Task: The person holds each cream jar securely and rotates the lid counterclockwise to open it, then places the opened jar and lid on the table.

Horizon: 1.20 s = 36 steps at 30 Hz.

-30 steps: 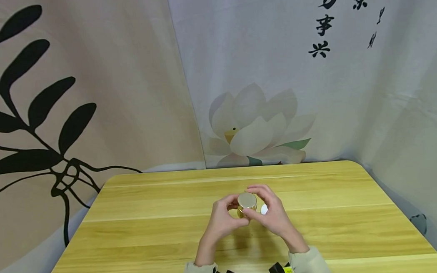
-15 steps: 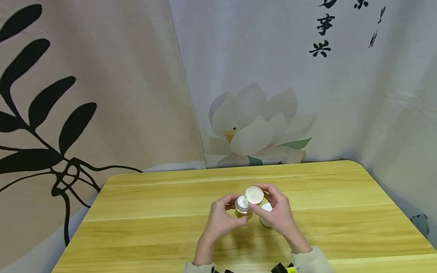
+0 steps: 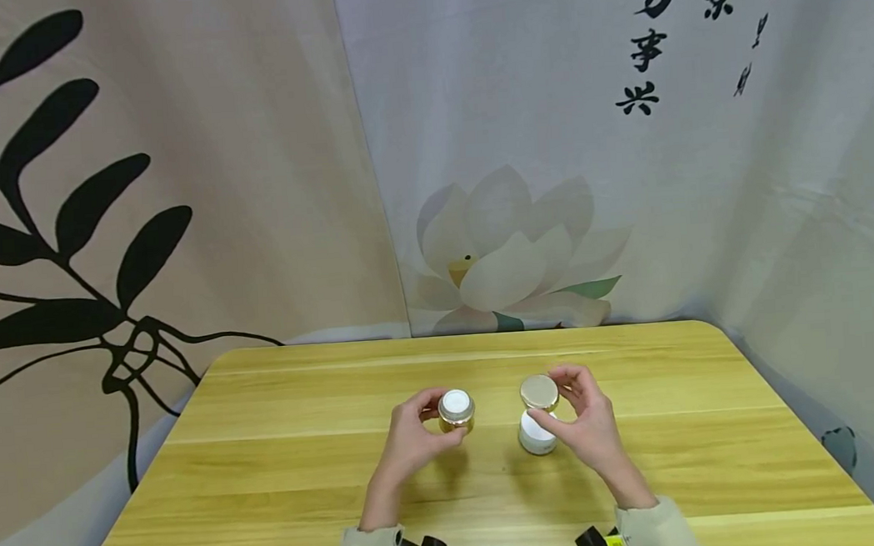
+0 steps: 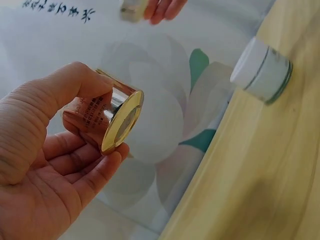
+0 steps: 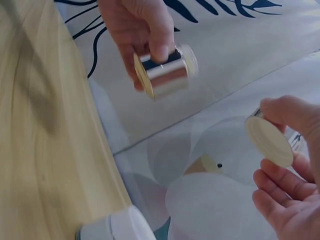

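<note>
Parting lid [image 3: 538,391] from gold jar [image 3: 456,411]

Both pieces are off the table [image 3: 307,481], well apart, one to each hand. The left hand [image 3: 413,433] pinches the gold jar between thumb and fingers at its sides, its uncovered top facing up; whether the white surface there is an inner seal or contents is too small to tell. The right hand [image 3: 589,418] pinches the lid by its rim, and the right wrist view shows the pale underside. A white jar [image 3: 537,435], which looks capped, stands upright on the table, touched by neither hand.

The step in hand seems to be the uncovering of the gold jar, with the lid fully free. In the head view the lid overlaps the white jar, but the wrist views show it raised clear. The next move probably calls for a level gold jar and a bare spot for the lid, away from the white jar, so that nothing is knocked.
</note>
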Motion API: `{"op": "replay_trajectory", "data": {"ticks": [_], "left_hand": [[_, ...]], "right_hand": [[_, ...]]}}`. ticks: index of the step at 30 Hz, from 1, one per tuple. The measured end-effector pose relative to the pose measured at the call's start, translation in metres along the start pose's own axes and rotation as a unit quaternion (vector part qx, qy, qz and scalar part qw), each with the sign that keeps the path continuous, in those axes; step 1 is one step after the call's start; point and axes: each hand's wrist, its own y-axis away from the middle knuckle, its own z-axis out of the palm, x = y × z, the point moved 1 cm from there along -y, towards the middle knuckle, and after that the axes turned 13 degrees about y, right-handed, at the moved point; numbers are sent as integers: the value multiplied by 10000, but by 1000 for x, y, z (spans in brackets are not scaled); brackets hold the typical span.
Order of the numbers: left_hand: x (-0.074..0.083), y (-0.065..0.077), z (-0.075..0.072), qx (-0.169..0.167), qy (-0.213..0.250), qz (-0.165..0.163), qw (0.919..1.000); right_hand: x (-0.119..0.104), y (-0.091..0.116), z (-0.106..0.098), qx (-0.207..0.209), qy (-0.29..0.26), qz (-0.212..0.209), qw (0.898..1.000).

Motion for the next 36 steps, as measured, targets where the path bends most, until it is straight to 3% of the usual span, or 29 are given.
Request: {"op": "replay_trajectory", "data": {"ticks": [8,13,17,22,26,36], "left_hand": [[-6,5,-14,330,133,-259,9990],[-8,7,-20,478,153,-364,9981],[-10,8,-24,518,89,-426,9977],[-13,9,-27,514,96,-388,9979],[-15,11,-29,485,79,-369,9981],[-13,13,-33,548,-23,-494,9973]], "right_hand": [[10,7,-18,46,826,-144,9965],[-3,10,-30,67,1413,-454,9889],[-8,13,-37,75,1753,-310,9840],[13,19,-43,146,1788,1,9838],[33,24,-48,187,1965,-66,9803],[49,34,-60,151,2545,-74,9669]]}}
